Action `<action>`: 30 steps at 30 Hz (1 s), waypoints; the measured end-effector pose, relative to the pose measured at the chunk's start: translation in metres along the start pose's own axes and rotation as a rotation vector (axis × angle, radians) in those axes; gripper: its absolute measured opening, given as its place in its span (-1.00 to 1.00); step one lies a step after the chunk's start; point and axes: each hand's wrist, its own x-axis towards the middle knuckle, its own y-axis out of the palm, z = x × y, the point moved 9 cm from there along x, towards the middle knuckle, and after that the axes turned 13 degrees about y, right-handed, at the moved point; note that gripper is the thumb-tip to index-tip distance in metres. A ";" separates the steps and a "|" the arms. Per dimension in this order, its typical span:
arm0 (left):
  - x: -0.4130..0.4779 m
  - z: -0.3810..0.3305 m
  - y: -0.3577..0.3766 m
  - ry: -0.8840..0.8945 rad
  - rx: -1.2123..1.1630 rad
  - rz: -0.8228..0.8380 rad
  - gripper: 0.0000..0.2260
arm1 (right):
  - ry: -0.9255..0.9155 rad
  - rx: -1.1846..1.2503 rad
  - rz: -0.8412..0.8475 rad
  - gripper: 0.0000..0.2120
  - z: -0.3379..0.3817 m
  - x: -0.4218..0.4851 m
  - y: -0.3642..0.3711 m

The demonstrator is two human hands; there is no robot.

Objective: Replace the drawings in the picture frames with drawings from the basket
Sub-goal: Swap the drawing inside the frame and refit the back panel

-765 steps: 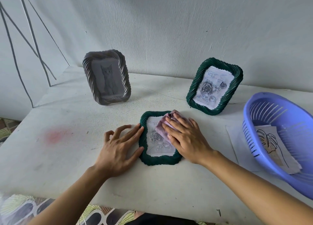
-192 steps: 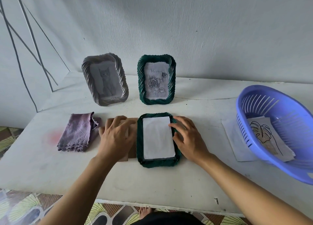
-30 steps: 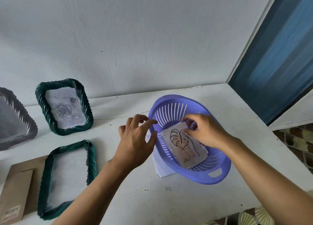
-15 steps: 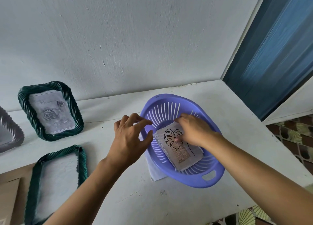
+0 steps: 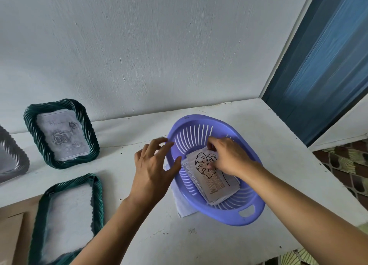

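Centre frame: basket (image 5: 221,215), papers stacked inside; right hand (image 5: 227,157) pinches top drawing (image 5: 213,182); left hand (image 5: 151,169) beside rim, fingers loose.

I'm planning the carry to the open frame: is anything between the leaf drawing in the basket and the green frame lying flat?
Yes. The left hand hovers at the left rim of the basket, on the line from the leaf drawing to the flat green frame. The basket's wall also has to be cleared.
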 end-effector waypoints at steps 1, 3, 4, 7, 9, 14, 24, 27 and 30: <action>-0.001 0.000 0.001 -0.009 0.011 0.007 -0.60 | -0.013 0.012 -0.006 -0.53 0.000 0.000 0.000; -0.004 0.000 0.001 -0.024 0.039 0.014 -0.56 | -0.032 0.033 -0.032 -0.55 -0.001 0.002 -0.003; -0.004 0.000 0.002 -0.025 0.056 0.014 -0.54 | -0.036 0.047 -0.050 -0.58 -0.001 0.004 -0.006; -0.005 0.000 0.001 -0.028 0.081 0.011 -0.52 | -0.037 0.147 -0.088 -0.74 -0.002 0.003 -0.021; -0.005 0.000 0.002 -0.037 0.057 0.022 -0.55 | -0.025 0.246 -0.119 -0.82 0.000 0.001 -0.032; -0.002 -0.001 -0.002 -0.019 -0.007 0.018 -0.60 | 0.107 0.670 -0.151 -0.90 0.001 -0.010 -0.050; -0.003 -0.009 -0.068 -0.109 -0.325 -0.118 -0.73 | 0.035 1.157 -0.094 -0.90 0.060 -0.042 -0.070; -0.010 -0.025 -0.081 -0.133 -0.420 -0.037 -0.64 | 0.014 1.195 -0.016 -0.94 0.090 -0.052 -0.067; -0.022 -0.023 -0.085 -0.184 -0.525 0.009 -0.66 | -0.003 1.227 0.078 -0.88 0.123 -0.066 -0.058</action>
